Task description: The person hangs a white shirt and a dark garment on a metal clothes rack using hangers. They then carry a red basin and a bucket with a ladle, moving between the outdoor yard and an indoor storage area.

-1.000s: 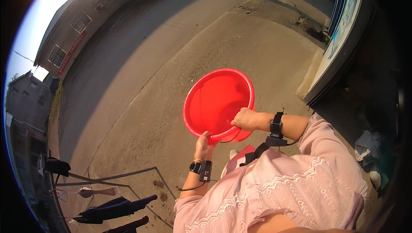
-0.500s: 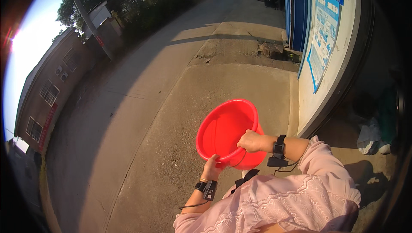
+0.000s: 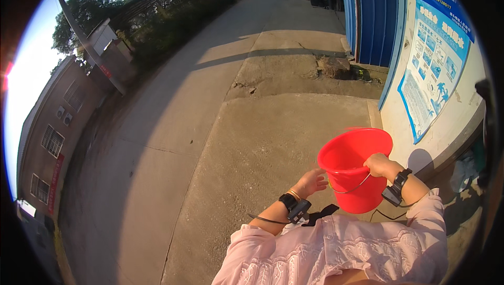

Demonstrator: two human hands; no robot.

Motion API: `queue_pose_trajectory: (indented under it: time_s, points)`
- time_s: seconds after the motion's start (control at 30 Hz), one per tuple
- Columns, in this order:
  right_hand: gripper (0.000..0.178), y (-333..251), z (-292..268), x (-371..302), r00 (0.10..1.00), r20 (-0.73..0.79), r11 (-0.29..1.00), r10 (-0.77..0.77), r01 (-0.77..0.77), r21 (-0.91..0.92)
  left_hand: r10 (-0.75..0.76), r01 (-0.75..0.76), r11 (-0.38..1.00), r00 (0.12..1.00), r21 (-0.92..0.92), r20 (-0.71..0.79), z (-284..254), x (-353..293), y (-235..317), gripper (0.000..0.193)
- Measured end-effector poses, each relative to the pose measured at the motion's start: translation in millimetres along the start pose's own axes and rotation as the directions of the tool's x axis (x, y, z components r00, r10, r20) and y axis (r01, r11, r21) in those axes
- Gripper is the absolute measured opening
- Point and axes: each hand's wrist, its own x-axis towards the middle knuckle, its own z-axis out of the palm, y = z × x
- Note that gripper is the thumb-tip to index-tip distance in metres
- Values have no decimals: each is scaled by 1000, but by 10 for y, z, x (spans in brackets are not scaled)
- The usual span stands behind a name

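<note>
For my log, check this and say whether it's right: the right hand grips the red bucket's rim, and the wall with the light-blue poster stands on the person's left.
Only the side is wrong: in the head view, the wall with the light-blue poster stands on the person's right. The right hand does grip the red bucket at its rim.

A pink embroidered blouse (image 3: 315, 251) is worn with black wrist straps (image 3: 288, 201), dark cables (image 3: 268, 219) and a gold bangle (image 3: 295, 194).
</note>
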Motion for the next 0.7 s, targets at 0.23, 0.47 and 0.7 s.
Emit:
queue_pose_trajectory:
  time_s: [0.23, 0.47, 0.7]
  points:
    - [28, 545, 290, 398, 968, 56, 969, 245, -246, 9, 65, -81, 976, 994, -202, -84, -1483, 42, 1527, 21]
    - [29, 958, 35, 1646, 867, 268, 905, 419, -422, -52, 169, -354, 853, 882, -382, -440, -2782, -234, 2076, 15]
    - [23, 632, -1273, 4517, 626, 695, 899, 354, -22, -437, 102, -644, 550, 684, -532, -722, -3325, -582, 2188, 11]
